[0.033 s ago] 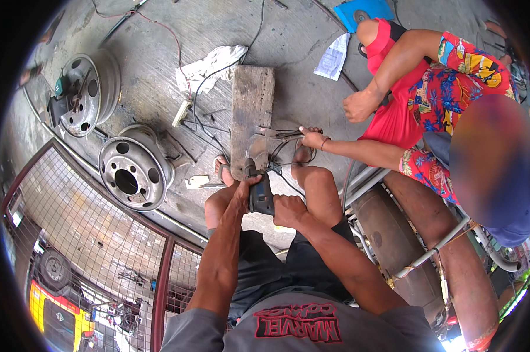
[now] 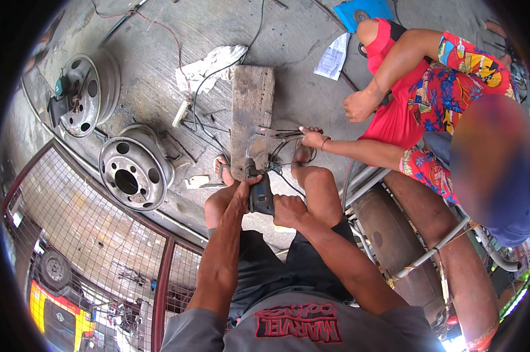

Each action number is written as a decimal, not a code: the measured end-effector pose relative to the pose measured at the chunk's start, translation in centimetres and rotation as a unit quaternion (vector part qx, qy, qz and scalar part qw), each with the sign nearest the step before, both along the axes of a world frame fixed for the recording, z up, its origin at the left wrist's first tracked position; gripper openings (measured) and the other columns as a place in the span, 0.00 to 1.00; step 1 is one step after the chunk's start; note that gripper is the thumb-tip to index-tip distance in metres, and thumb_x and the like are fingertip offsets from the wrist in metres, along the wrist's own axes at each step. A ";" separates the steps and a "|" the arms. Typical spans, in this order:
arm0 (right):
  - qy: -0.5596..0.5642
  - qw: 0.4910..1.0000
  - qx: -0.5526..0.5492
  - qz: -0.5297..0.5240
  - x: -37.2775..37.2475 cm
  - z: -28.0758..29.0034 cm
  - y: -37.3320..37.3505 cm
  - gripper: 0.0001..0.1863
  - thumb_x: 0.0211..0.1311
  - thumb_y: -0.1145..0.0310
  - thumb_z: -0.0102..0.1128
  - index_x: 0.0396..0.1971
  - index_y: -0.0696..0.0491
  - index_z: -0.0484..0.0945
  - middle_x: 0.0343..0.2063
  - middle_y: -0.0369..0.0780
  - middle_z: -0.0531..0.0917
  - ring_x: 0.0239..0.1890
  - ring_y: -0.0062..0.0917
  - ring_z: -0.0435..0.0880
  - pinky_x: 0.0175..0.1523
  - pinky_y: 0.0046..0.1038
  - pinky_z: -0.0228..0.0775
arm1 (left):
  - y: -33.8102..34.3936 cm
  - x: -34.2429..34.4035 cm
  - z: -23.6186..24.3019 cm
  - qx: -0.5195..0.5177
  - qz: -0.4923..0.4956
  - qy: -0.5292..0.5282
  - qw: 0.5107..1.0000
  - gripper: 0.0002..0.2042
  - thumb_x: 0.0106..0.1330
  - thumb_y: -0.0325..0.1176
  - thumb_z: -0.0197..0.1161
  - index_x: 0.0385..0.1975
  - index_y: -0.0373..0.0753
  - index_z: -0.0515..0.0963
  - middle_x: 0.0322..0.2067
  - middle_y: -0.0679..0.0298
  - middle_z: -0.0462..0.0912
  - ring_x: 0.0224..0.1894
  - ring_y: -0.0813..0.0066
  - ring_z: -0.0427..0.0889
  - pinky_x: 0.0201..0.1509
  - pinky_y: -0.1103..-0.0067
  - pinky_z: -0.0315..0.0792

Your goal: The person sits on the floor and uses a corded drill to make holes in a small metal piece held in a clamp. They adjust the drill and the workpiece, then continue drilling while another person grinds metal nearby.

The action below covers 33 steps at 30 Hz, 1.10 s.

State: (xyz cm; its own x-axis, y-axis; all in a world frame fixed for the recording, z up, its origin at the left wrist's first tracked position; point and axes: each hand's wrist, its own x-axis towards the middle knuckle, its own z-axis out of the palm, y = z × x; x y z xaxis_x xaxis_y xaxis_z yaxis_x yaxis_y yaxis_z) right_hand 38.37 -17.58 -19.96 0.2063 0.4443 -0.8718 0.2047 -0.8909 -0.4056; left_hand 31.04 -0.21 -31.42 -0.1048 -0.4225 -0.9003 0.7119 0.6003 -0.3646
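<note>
A dark power drill (image 2: 261, 198) is between my hands, its nose aimed away from me at the near end of a thick wooden block (image 2: 252, 97). My left hand (image 2: 245, 186) is closed round the drill's front, close to the chuck. At the drill's rear, my right hand (image 2: 289, 210) wraps the handle, with the trigger hidden. A small flat metal piece (image 2: 258, 145) lies on the block just beyond the drill's tip. From the right, a co-worker's hand (image 2: 313, 138) grips a slim tool (image 2: 279, 133) reaching over that piece. Where the bit meets the work is too small to tell.
Two steel wheel rims (image 2: 124, 176) stand at the left beside a wire-mesh fence (image 2: 101, 234). Cables (image 2: 201, 120) run over the concrete near a white rag (image 2: 209, 67). The co-worker (image 2: 435, 94) crouches at the right, near a metal tube frame (image 2: 429, 256) and a cylinder (image 2: 388, 226).
</note>
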 end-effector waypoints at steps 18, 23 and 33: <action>0.010 1.000 -0.003 0.010 0.6 -1.0 0.2 0.20 0.46 0.68 0.69 0.41 0.61 0.81 0.37 0.53 0.89 0.39 0.49 0.91 0.45 0.47 0.84 | -0.4 0.8 -1.3 0.010 -0.012 -0.037 0.999 0.21 0.61 0.52 0.74 0.39 0.40 0.80 0.27 0.63 0.84 0.24 0.65 0.84 0.30 0.68 0.83; 0.015 1.000 -0.007 0.017 0.8 -0.7 0.5 0.22 0.47 0.67 0.69 0.43 0.62 0.81 0.38 0.54 0.89 0.41 0.48 0.91 0.46 0.46 0.84 | -0.5 -1.5 -4.1 -0.006 -0.039 -0.024 0.999 0.23 0.58 0.54 0.75 0.39 0.40 0.80 0.27 0.62 0.84 0.23 0.64 0.84 0.30 0.68 0.83; -0.004 1.000 0.010 0.020 0.9 -1.1 0.1 0.21 0.51 0.66 0.63 0.44 0.63 0.81 0.37 0.55 0.88 0.40 0.50 0.91 0.47 0.48 0.83 | 0.2 1.7 -0.9 0.007 -0.056 -0.004 0.998 0.22 0.60 0.52 0.74 0.38 0.40 0.78 0.26 0.61 0.83 0.22 0.63 0.83 0.29 0.68 0.83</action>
